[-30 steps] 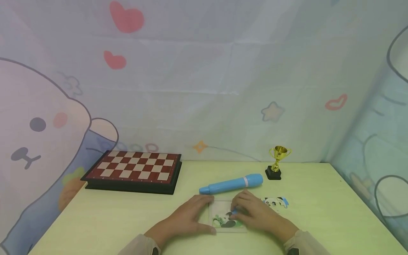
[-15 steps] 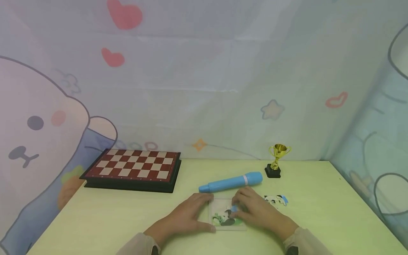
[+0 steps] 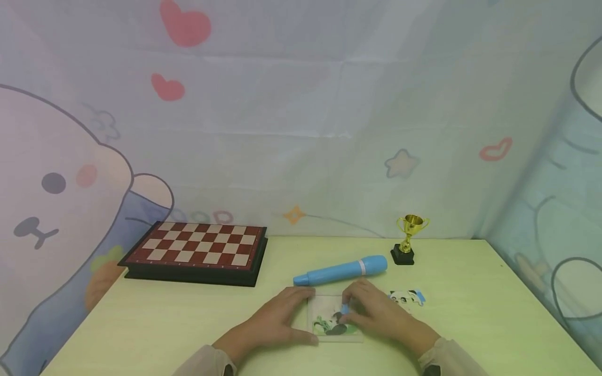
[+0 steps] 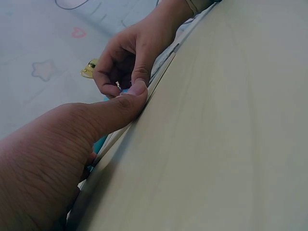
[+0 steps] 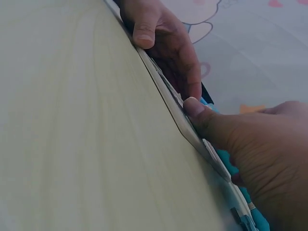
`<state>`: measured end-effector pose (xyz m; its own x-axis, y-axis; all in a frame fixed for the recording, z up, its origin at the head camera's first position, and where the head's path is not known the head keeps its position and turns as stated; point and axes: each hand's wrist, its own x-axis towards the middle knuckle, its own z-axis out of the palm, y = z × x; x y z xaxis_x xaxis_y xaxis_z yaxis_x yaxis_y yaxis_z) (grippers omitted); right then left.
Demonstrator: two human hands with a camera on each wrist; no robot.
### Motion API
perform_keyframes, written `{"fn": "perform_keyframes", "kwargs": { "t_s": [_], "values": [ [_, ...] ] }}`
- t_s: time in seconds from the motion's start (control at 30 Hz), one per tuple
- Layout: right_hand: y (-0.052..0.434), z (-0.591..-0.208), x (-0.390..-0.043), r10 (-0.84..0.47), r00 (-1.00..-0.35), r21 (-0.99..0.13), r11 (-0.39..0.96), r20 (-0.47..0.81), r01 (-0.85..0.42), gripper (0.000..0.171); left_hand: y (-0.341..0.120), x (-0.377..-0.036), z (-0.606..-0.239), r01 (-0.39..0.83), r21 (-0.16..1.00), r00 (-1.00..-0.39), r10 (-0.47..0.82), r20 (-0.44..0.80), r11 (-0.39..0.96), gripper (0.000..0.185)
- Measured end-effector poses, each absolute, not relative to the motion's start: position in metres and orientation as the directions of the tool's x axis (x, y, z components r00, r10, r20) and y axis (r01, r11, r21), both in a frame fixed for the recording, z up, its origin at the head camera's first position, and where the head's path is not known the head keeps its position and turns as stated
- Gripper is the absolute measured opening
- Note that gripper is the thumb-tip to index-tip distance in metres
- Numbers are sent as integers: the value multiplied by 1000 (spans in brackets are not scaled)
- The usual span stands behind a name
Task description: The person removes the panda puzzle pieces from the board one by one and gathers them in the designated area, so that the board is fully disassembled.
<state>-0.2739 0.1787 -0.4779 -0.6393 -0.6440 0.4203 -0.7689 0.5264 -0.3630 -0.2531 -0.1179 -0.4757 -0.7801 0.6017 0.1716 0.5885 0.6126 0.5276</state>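
Note:
A small white jigsaw tray point(image 3: 329, 339) lies on the table in the head view, with a panda-and-leaves picture partly filling its lower part. My left hand point(image 3: 275, 321) holds the tray's left side, thumb at the near corner and fingers at the far one. Over the tray's right side, my right hand point(image 3: 383, 313) pinches a puzzle piece point(image 3: 345, 309) with blue on it, mostly hidden by the fingers. In the left wrist view my left thumb point(image 4: 122, 108) lies along the tray's near edge. Beyond it, the right hand's fingers are curled, with a bit of blue between them.
Loose panda puzzle pieces point(image 3: 408, 297) lie right of the right hand. Behind the tray is a blue microphone-shaped stick point(image 3: 340, 271). A gold trophy cup point(image 3: 410, 235) on a black base stands back right, and a chessboard box point(image 3: 197, 248) sits back left.
Both hands keep their places on the tray and the piece. Only the head view shifts slightly up and down.

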Motion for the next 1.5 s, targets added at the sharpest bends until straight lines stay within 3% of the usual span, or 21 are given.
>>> {"fn": "perform_keyframes", "kwargs": {
  "t_s": [0.13, 0.3, 0.73, 1.1, 1.5],
  "values": [
    [179, -478, -272, -665, -602, -430, 431, 442, -793, 22, -118, -252, -474, 587, 525, -781, 602, 167, 616, 99],
    [178, -478, -275, -665, -532, -415, 346, 524, -841, 20, -118, -253, -473, 595, 517, -778, 602, 180, 615, 98],
    [192, -479, -275, -611, -491, -408, 282, 621, -868, 23, -118, -253, -476, 597, 522, -776, 604, 183, 609, 97],
    [236, -476, -264, -487, -658, -505, 422, 575, -753, 24, -118, -253, -474, 603, 517, -773, 606, 187, 608, 97],
    [303, -485, -250, -360, -731, -467, 588, 580, -660, 30, -118, -252, -474, 592, 522, -779, 601, 176, 614, 97]
  ]
}}
